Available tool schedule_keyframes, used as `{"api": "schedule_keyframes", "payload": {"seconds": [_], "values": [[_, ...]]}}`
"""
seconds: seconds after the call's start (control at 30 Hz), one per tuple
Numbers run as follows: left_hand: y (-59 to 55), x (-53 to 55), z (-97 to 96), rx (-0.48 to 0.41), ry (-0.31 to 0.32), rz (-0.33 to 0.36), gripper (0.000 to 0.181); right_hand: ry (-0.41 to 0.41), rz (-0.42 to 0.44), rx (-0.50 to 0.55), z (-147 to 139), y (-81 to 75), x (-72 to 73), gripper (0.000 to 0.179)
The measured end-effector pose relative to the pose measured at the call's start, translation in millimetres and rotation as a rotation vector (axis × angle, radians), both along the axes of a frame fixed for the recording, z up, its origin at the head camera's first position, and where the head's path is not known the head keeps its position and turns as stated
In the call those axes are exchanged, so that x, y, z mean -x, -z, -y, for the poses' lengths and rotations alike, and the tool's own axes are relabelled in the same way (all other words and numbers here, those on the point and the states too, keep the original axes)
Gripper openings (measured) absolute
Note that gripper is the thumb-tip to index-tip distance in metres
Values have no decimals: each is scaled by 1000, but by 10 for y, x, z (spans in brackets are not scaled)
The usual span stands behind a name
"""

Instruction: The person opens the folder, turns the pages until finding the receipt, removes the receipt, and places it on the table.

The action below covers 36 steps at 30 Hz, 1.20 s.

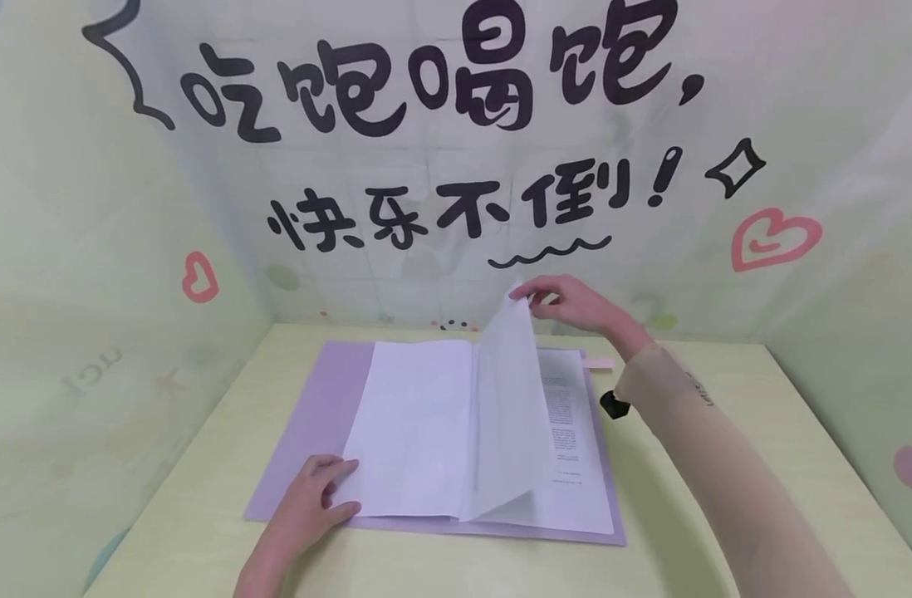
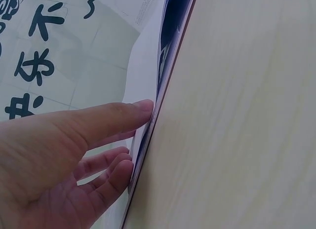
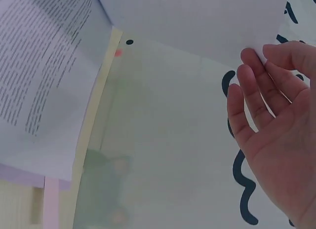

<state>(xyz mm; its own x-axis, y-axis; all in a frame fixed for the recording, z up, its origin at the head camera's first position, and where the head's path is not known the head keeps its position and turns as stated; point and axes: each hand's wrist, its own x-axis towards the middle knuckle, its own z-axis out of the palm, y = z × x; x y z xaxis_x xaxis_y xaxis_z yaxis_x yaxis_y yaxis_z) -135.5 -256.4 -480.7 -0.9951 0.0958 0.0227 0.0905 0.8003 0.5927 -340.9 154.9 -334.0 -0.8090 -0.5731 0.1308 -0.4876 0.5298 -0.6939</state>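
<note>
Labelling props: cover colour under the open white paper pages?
The flat rectangular cover is light purple, clearest in the head view.

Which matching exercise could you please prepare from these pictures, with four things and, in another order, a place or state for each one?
Things
1. right hand
2. left hand
3. pink strip
4. purple cover

Places or states
A. lies on the table, beneath the raised page
B. pinches the raised page near its top
C. juts out past the purple cover's right edge
D. touches the flat white page near its lower left corner

Pairs: 1-B, 2-D, 3-C, 4-A
</note>
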Motion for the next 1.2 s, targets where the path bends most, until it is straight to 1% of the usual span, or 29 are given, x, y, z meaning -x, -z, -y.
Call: {"api": "schedule_keyframes", "payload": {"seconds": [0.1,0.2,0.37,0.47,0.67,0.83,0.93,1.1,1.2], "values": [[0,10,-2,6,2,-3,59,3,-20,13,160,-33,19,36],[-9,11,-2,7,-3,-1,59,-6,-29,59,336,-30,46,37],[-21,5,-2,4,-14,-2,58,-23,-28,138,609,13,113,35],[-15,17,-3,5,-8,-5,59,-12,-20,160,750,37,133,34],[-9,10,-5,-8,-3,2,60,-28,-4,198,1022,97,149,36],[-12,25,10,-13,1,-12,59,-60,-8,198,1240,192,167,42],[-3,45,20,-7,3,-18,59,-85,-28,190,1371,268,162,48],[25,40,40,0,10,-42,56,-125,-24,155,1577,429,126,60],[31,21,52,-21,13,-59,56,-135,-27,114,1685,543,116,67]]}}
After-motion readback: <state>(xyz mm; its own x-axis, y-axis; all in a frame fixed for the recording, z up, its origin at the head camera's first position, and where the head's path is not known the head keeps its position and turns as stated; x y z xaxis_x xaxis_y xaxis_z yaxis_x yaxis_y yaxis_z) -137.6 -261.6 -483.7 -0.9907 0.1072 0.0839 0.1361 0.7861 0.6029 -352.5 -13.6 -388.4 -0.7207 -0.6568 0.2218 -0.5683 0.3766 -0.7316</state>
